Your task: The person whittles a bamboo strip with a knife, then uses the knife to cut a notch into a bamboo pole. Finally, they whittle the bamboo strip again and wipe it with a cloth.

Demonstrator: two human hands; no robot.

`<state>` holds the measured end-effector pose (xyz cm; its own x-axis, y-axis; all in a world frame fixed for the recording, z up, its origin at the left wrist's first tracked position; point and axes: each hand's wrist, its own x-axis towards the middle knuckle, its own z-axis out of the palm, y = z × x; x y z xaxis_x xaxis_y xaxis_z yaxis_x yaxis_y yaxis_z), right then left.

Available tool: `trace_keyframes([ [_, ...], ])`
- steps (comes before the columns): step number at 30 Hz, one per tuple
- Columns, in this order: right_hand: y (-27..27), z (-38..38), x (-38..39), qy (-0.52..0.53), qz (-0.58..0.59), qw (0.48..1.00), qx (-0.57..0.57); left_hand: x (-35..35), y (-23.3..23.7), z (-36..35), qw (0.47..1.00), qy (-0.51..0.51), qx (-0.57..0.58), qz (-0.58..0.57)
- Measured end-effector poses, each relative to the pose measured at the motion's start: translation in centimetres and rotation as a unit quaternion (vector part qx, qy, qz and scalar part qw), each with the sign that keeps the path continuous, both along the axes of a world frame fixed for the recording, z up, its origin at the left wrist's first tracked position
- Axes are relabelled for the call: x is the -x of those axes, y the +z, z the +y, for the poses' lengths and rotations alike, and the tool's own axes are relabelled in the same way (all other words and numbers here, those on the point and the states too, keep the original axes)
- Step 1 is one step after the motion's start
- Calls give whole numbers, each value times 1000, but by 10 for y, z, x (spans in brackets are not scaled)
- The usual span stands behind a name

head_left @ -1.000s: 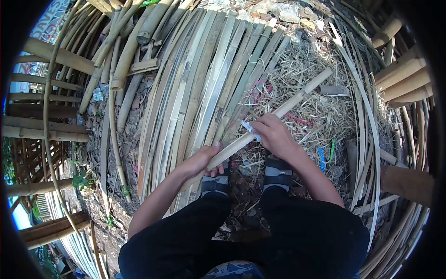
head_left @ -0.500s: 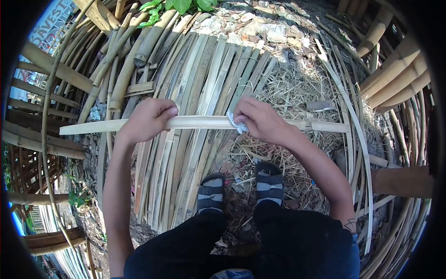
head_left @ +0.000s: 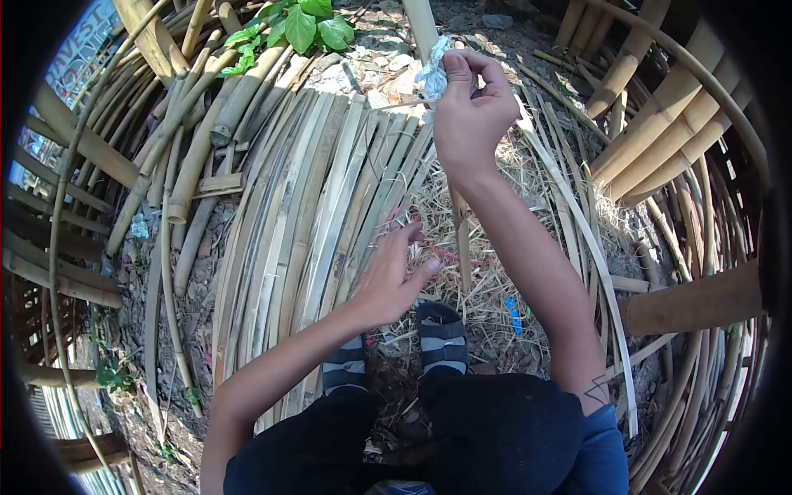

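My right hand [head_left: 477, 115] is raised at the upper middle, thumb and fingers pinched on a crumpled white wad [head_left: 432, 73] that looks like plastic or cloth. The wad lies against a bamboo strip [head_left: 421, 31], now upright in view; it passes behind my hand and wrist, and its lower end shows over the straw. Lower down, my left hand [head_left: 393, 279] holds nothing, with thumb and fingers apart, over the edge of the laid strips and the straw. Side by side on the ground to the left lie many split bamboo strips [head_left: 285, 214].
Round bamboo poles [head_left: 194, 157] are stacked at the left, and thick ones [head_left: 660, 124] stand at the right. Long pale strips [head_left: 577, 214] lie right of the straw [head_left: 503, 239]. My sandalled feet [head_left: 443, 340] are at the front. A leafy plant [head_left: 301, 29] grows at the back.
The bamboo strip has swung from level to upright. My left hand has let go of it and dropped toward the middle; my right hand has risen with the white wad.
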<state>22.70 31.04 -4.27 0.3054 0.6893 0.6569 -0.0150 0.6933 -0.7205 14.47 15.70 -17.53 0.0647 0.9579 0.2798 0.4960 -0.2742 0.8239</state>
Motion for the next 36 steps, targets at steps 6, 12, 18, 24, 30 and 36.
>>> trace_keyframes([
  [6,22,-5,29,84,220,949,210,4,-19,0,971,-11,165,-175],
  [12,-53,41,-27,-25,-55,980,190,47,-3,-18,902,-80,250,-343],
  [18,-161,76,-163,-288,-131,910,267,100,-37,-22,821,-118,389,-401],
  [24,-190,61,-245,-314,-259,864,297,115,-52,-32,814,-127,406,-395],
  [30,-179,-57,-135,48,-289,942,166,111,-28,-56,830,-112,487,-247],
  [36,-216,-159,-57,257,-409,875,-35,110,-41,-101,797,-123,569,-162],
])
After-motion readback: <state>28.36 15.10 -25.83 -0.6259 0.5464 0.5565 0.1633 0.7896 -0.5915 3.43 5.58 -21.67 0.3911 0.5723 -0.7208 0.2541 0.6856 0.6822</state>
